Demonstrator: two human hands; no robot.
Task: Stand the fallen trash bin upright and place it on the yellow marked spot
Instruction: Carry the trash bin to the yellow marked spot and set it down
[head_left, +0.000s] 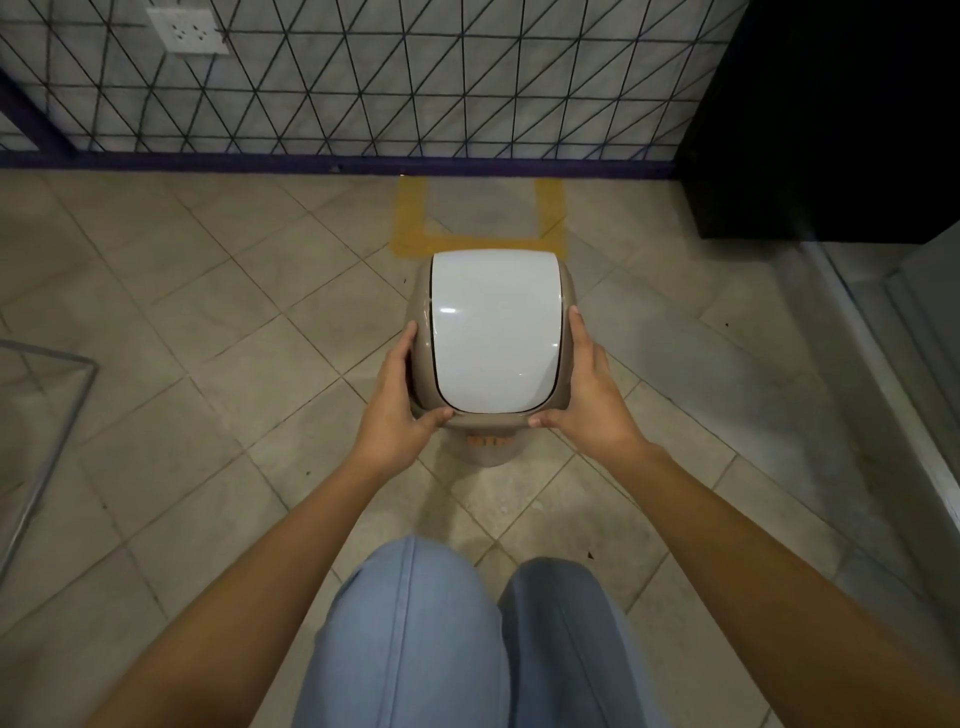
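Observation:
A beige trash bin (493, 332) with a white swing lid stands upright, seen from above, in the middle of the tiled floor. My left hand (402, 402) grips its left rim and my right hand (587, 395) grips its right rim. Just beyond the bin, against the wall's foot, lies the yellow marked spot (415, 223), a U of yellow tape open toward the wall. The bin's far edge overlaps the tape's near line. Its lower body is mostly hidden under the lid.
A wire-grid wall (363, 88) with a purple baseboard closes the far side. A black cabinet (831, 130) stands at the right, with a glass panel edge below it. A glass-and-metal corner (47, 415) juts in at the left. My knees (467, 649) are below.

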